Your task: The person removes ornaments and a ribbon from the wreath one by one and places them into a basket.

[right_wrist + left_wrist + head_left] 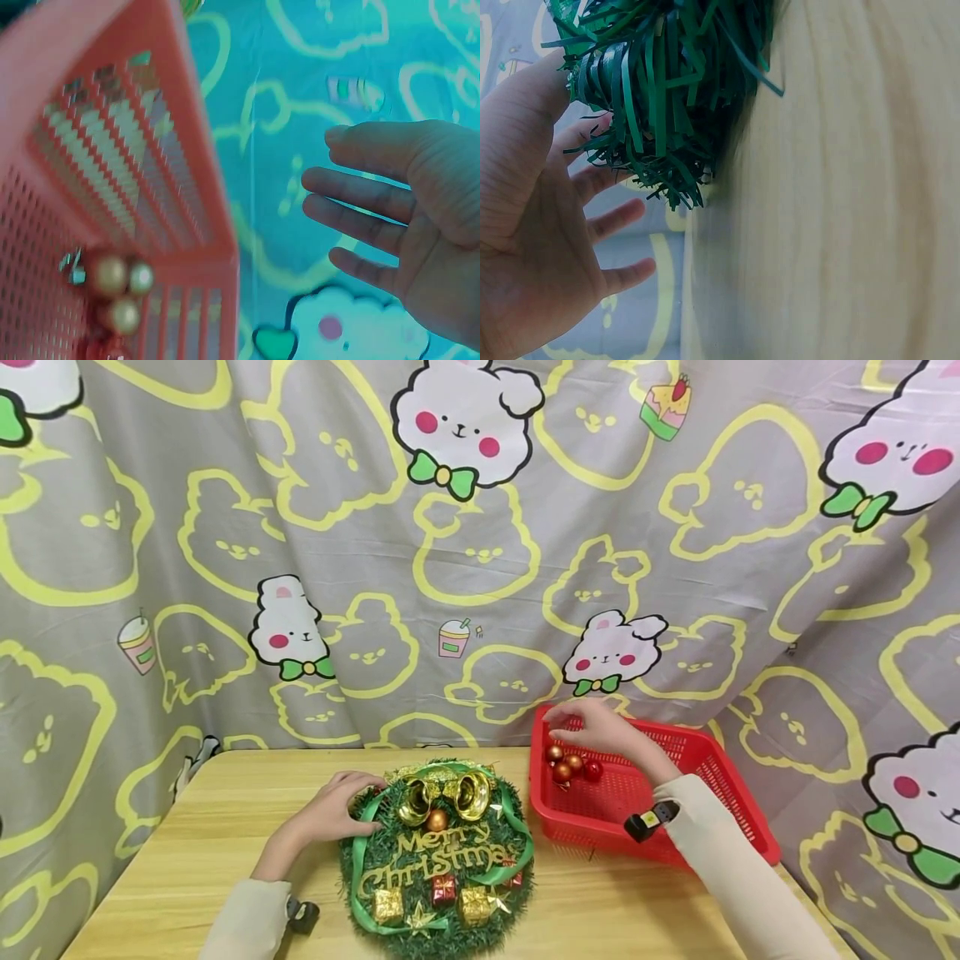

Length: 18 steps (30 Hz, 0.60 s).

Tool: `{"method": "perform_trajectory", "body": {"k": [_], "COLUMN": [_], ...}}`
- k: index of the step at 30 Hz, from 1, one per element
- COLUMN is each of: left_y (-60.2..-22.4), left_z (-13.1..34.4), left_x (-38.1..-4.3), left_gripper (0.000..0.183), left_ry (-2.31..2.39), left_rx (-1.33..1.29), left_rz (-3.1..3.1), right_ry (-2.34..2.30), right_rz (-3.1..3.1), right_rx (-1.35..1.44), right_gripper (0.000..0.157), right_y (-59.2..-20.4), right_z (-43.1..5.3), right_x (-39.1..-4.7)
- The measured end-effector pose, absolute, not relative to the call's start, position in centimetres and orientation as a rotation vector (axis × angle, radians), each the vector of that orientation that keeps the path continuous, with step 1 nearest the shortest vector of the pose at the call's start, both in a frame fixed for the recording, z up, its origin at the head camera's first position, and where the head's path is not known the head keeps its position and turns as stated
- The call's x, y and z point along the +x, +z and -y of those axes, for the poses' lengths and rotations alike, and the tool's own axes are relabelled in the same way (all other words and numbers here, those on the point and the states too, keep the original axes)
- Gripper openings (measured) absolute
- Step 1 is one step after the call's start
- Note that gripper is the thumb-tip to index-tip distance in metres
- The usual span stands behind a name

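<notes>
A green tinsel Christmas wreath (420,943) lies on the table, bearing gold "Merry Christmas" lettering (442,862), two gold bells (471,797), small gift boxes and a green ribbon. At its upper left edge my left hand (333,806) holds the tinsel between thumb and fingers; in the left wrist view the lower fingers (619,221) are spread apart behind it. Over the far left corner of the red plastic basket (592,837), my right hand (596,731) hovers with loosely extended fingers and holds nothing. Several copper-coloured and red baubles (573,765) lie in that corner below it.
The basket stands on the wooden table (247,793) right of the wreath, close to the patterned curtain (465,577) that hangs behind and at both sides. A copper bauble (437,820) sits on the wreath under the bells.
</notes>
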State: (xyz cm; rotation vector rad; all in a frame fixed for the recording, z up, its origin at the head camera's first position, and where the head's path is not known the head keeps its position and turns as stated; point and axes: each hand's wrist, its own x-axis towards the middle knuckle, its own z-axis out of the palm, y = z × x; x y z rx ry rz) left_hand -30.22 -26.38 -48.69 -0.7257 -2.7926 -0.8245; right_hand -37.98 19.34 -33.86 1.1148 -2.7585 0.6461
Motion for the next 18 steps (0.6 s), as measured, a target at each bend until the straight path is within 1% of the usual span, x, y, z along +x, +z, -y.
{"method": "perform_trajectory", "body": {"k": [8, 18], "left_y": [-48.6, -48.6], "left_z": [26.4, 26.4], "left_x": [-30.2, -30.1], "left_gripper": [0.065, 0.064], "left_ry": [-0.832, -0.839], "left_rx": [-0.712, -0.718], "left_rz": [2.802, 2.802], "right_ry": [0.646, 0.487], "right_rz": [2.64, 2.485], "right_rx": [1.257, 1.468], "right_gripper": [0.023, 0.024], "right_y": [-33.7, -35.3], "right_z": [-15.3, -10.9], "right_x": [-35.1, -32.7]}}
